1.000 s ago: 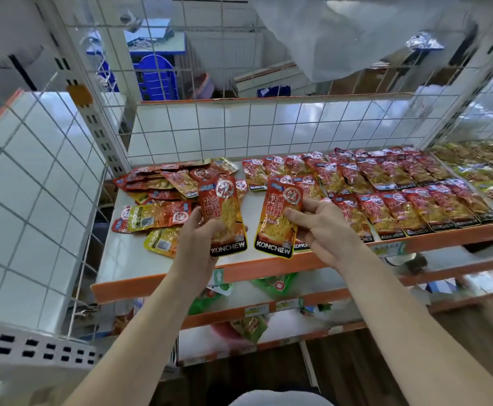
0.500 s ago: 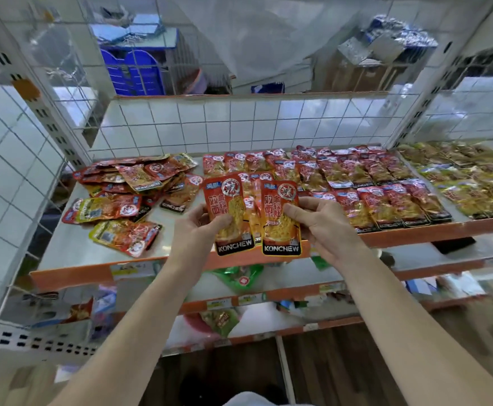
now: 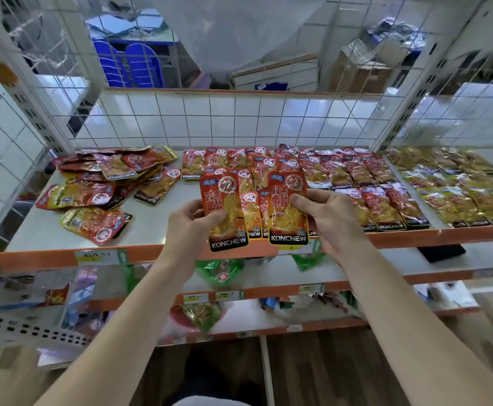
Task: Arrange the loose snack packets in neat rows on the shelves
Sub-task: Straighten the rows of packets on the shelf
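Two packets point(image 3: 224, 197) held over shelf edge point(image 3: 49, 256), loose heap point(image 3: 107, 183) left; neat rows point(image 3: 356, 177) right

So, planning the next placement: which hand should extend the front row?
Left hand: the left packet hangs beside the front row's open end; the right hand holds the right packet over laid packets.

Top shelf point(image 3: 157, 230): white deck, orange front lip point(image 3: 34, 259). Left end: loose heap of red KONCHEW packets point(image 3: 113, 177), overlapping and skewed. Centre to right: same red packets laid in rows point(image 3: 356, 174). Far right: gold packets in rows point(image 3: 456, 191). Lower shelf point(image 3: 479, 259): green packets point(image 3: 222, 271).
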Demonstrator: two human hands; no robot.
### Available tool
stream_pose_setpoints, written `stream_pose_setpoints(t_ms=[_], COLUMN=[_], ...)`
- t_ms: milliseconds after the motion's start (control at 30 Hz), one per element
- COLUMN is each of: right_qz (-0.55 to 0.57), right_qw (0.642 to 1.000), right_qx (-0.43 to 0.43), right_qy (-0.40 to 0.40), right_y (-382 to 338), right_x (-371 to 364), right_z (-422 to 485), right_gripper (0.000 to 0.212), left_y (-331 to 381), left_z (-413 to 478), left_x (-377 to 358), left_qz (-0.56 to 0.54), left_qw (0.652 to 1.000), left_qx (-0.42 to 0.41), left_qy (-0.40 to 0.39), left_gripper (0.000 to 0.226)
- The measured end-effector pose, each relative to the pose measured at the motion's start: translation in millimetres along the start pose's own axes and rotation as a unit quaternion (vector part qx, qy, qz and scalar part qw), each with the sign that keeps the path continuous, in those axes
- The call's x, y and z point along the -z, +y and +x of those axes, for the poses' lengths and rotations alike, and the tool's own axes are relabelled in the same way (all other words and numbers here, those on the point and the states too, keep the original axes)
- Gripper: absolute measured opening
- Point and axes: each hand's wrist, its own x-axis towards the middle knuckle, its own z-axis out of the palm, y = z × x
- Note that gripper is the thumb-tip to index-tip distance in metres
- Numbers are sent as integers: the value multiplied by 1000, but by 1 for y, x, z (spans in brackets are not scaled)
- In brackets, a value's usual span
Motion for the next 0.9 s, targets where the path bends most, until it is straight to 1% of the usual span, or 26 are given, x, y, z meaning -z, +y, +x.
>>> stream_pose_setpoints(t_ms=[133,233,300,433,633,900], right_qz=[0,-11,-18,-32,-71,-148], right_qw=[1000,1000,1000,999,997,987], right_qx=[-6,-14,-12,0,32,59], right_qy=[10,11,6,-8,-9,14], right_y=[3,5,4,-6,-15,-8], right_x=[3,2,-2,-16,-38,-63], right_z=[11,21,29,49,87,135], right_gripper=[12,17,16,10,14,17], left_y=[-1,-1,0,7,14,18], left_z=[11,22,32,58,104,157], left_x=[-6,-9,-8,-4,5,12], left_qz=[4,8,13,26,63,123], left_qw=[1000,1000,1000,999,997,990], left_qx=[-7,-17,-23,-24,-49,-73], left_qy=[-7,-11,-9,-5,-4,-6], left_gripper=[15,12,11,10,9,13])
